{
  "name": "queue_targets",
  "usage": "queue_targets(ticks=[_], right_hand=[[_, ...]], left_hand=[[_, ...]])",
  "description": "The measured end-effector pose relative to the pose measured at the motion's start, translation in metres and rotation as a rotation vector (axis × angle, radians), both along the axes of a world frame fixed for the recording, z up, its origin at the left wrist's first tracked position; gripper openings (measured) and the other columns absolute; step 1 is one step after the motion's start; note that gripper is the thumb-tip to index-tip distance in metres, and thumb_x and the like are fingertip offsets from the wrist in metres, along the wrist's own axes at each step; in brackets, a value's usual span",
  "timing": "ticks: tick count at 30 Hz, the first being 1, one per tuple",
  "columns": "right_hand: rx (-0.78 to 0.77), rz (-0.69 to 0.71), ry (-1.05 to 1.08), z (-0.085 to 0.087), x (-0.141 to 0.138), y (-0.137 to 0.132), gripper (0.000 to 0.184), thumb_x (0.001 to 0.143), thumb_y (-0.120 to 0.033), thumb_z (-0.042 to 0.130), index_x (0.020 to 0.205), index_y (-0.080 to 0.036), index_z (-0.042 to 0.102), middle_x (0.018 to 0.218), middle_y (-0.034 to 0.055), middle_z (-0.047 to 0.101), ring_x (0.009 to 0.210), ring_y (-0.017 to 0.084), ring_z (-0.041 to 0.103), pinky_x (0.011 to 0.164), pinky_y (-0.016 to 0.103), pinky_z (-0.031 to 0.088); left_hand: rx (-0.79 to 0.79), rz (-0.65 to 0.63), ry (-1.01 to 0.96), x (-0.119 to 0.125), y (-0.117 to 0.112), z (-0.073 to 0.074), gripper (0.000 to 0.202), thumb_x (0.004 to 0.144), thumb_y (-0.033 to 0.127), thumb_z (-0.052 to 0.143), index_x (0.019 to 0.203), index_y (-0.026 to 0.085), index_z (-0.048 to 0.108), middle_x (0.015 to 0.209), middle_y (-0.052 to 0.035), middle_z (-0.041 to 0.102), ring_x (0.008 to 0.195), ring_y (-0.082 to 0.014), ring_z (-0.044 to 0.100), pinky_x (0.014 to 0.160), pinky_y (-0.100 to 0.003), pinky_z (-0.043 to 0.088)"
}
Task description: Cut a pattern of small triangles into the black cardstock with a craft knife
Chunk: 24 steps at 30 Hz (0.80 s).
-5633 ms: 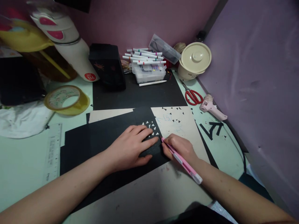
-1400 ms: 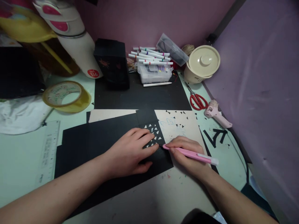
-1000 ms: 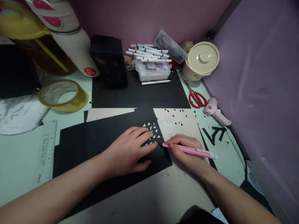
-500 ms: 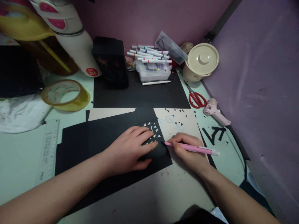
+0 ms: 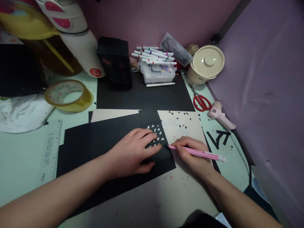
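Note:
My left hand (image 5: 134, 152) lies flat with fingers spread on a sheet of black paper (image 5: 99, 133), holding nothing. Several small triangular holes (image 5: 159, 133) pierce the sheet beside its fingertips, some of them covered by the fingers. My right hand (image 5: 193, 156) pinches a pink pen-shaped craft knife (image 5: 201, 153), its dark tip on or just over the paper to the right of the left index finger. The blade itself is too small to make out. Beneath lies a pale board (image 5: 190, 193); small black triangles (image 5: 181, 113) are scattered on it.
Red-handled scissors (image 5: 201, 103), a pink glue gun (image 5: 220, 115) and black paper strips (image 5: 219, 136) lie on the right. Markers (image 5: 155, 53) rest on a clear plastic box (image 5: 156, 74), near a lidded cream pot (image 5: 201, 76). Tape (image 5: 86, 99) and a ruler (image 5: 48, 148) are left.
The whole view has shifted slightly, so things sit a little further right. Both hands keep nearly the same pose on the paper, and the knife tip stays near the same spot.

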State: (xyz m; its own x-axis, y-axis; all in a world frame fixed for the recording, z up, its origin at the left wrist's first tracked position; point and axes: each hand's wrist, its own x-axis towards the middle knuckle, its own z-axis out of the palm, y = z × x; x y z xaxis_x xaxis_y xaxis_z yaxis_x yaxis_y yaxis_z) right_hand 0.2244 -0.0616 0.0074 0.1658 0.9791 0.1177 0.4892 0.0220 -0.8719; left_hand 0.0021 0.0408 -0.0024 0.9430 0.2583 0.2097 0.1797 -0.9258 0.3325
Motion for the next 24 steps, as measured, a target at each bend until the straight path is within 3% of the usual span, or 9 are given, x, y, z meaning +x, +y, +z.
queue_targets(ticks=[24], right_hand=[[0.029,0.103,0.013,-0.0013,-0.0009,0.0026,0.014,0.082,-0.014,0.063,0.082,-0.018,0.077,0.077,0.0050,0.076,0.069,0.016,0.071,0.065,0.028,0.055]], left_hand=[[0.007,0.004,0.002,-0.0005,-0.0009,0.0006,0.039,0.086,0.035,0.061,0.122,0.020,0.064,0.123,-0.0130,0.061,0.119,-0.0333,0.053,0.097,-0.048,0.045]])
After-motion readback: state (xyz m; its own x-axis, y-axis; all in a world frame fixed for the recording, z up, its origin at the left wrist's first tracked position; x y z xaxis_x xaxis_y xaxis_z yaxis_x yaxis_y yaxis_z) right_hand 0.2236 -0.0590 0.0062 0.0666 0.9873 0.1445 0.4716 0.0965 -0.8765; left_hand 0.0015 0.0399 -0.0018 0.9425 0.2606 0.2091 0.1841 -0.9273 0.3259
